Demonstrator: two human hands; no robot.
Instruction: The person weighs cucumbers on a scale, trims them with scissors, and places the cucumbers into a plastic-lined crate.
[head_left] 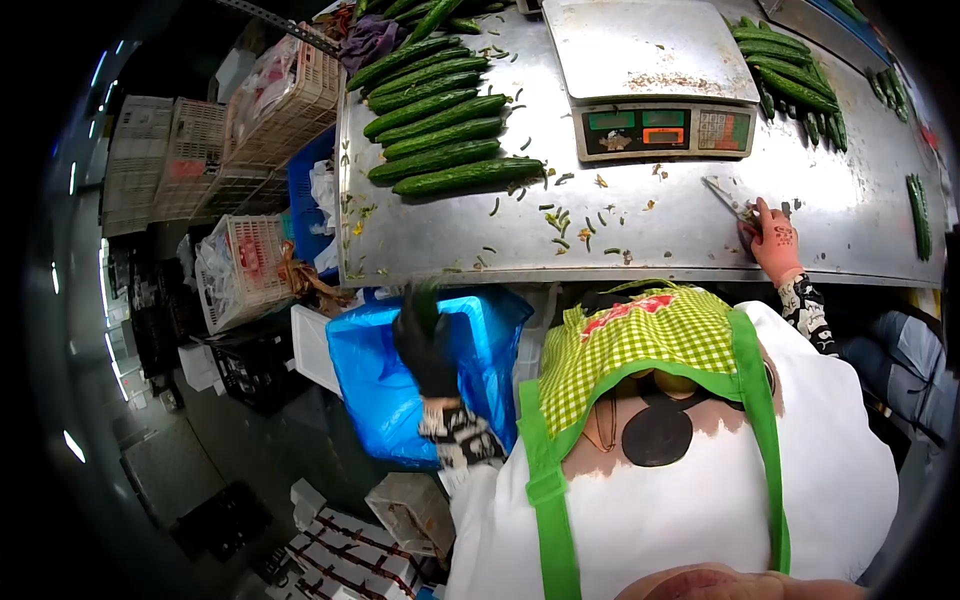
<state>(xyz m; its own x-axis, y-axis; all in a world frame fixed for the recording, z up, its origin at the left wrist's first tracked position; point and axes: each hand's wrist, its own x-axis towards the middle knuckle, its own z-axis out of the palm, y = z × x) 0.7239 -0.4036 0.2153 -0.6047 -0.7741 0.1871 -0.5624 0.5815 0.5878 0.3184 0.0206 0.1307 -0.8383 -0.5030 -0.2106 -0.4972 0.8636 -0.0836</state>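
My left hand (pixel 425 345), in a black glove, is over a box lined with blue plastic (pixel 375 410). Its fingers are wrapped round a dark green cucumber (pixel 426 303), blurred by motion. At the table's front edge, my right hand (pixel 775 240), in an orange-pink glove, is closed on the handle of a small knife (pixel 725 197), whose blade points up and left. Several cucumbers (pixel 440 130) lie in a row on the metal table (pixel 400 240), left of a scale (pixel 665 130). Small green scraps (pixel 560 222) are scattered in front of the scale.
More cucumbers (pixel 790 70) are piled right of the scale, and one cucumber (pixel 919 217) lies at the far right. Plastic crates (pixel 245 265) stand left of the table. A white box (pixel 315 350) sits beside the blue-lined box. A foam crate (pixel 412 510) is on the floor below.
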